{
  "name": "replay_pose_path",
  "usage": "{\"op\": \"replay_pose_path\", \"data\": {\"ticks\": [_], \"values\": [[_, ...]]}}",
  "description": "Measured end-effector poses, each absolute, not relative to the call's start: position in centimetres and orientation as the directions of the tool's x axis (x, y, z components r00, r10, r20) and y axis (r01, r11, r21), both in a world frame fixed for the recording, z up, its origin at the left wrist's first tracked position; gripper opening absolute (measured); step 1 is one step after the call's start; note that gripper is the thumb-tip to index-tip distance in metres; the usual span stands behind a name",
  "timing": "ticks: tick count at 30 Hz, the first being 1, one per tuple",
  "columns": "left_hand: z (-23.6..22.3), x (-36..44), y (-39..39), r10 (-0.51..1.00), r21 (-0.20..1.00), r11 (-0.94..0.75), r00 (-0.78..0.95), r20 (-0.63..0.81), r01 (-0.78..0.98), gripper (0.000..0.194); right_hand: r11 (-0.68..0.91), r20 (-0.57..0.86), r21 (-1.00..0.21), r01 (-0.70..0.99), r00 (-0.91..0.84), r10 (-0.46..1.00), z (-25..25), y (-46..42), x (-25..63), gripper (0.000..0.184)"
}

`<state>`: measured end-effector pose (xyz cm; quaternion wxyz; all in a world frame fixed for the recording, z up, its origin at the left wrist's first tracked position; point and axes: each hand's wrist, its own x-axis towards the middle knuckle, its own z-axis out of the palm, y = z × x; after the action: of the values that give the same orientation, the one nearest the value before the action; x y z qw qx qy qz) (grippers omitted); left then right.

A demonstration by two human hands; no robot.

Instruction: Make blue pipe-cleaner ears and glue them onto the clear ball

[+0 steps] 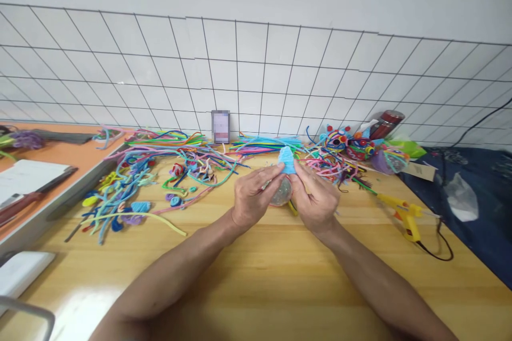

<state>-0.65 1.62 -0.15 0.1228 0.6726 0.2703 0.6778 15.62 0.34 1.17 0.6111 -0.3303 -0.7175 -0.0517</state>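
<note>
Between both hands, above the middle of the table, is a light blue piece of pipe cleaners [287, 161] laid side by side into a pointed shape. My left hand [256, 192] pinches its left edge with thumb and forefinger. The right edge is pinched by my right hand [318, 194], its fingers closed. Just below and partly behind the hands sits a clear, round ball-like thing [282, 193]; its sides are covered by my fingers. A similar blue piece [141, 206] lies among loose pipe cleaners on the left.
A yellow glue gun [410, 218] with a black cord lies at the right. Bundles of pipe cleaners [268, 144] line the wall near a phone [221, 127]. Colourful finished figures [338, 139] and a dark red bottle [387, 123] stand at the back right. A white box [26, 274] is front left.
</note>
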Motion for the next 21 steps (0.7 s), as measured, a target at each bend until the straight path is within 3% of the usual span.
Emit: {"op": "replay_pose_path", "data": {"ticks": [8, 13, 17, 21], "values": [[-0.1, -0.5, 1.2, 0.577, 0.581, -0.795, -0.078, 0.813, 0.175, 0.014, 0.802, 0.951, -0.238, 0.548, -0.036, 0.307, 0.8, 0.9, 15.7, 0.053], [1.2, -0.7, 0.8, 0.792, 0.784, -0.611, -0.074, 0.607, -0.113, 0.038, 0.816, 0.951, -0.216, 0.536, -0.072, 0.299, 1.3, 1.0, 16.0, 0.056], [2.3, -0.7, 1.5, 0.889, 0.858, -0.449, -0.032, 0.456, -0.250, 0.045, 0.804, 0.956, -0.079, 0.589, -0.185, 0.230, 1.8, 1.0, 15.9, 0.052], [2.3, -0.4, 1.7, 0.906, 0.860, -0.416, -0.059, 0.419, -0.296, 0.042, 0.761, 0.960, 0.051, 0.647, -0.243, 0.142, 1.9, 1.1, 15.8, 0.055]]}}
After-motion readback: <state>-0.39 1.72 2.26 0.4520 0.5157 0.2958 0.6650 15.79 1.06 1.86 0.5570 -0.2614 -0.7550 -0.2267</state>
